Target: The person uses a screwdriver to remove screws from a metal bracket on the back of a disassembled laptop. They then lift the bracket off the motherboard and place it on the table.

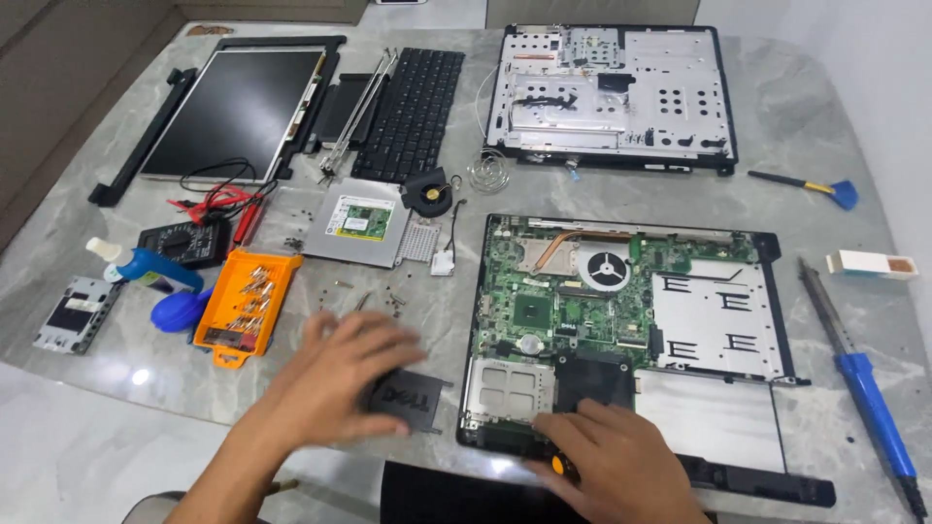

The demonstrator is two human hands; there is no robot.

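Opened black laptop base with bare green circuit board, copper heat pipe and round grey fan, lying on the grey marbled stone bench at near right; silver sheet-metal plate with punched slots over its right half. Small flat black plastic cover panel just left of the base's near-left corner, flat on the bench.

Left hand spread palm-down, fingers loosely curled over the left edge of the black cover panel, touching it; grip half open, not clearly clamped on anything. Right hand pressed low on the near edge of the laptop base, grip closed around a small tool with an orange-and-black handle, its tip hidden under the fingers.

Left of the hands: orange plastic tray of screwdriver bits, blue rubber air-blower bulb, black multimeter with red leads. Far left: detached dark screen panel; beside it a loose black keyboard. Far right: upturned silver-and-black laptop cover. Far along the right edge: blue-handled soldering iron, well apart from the right hand
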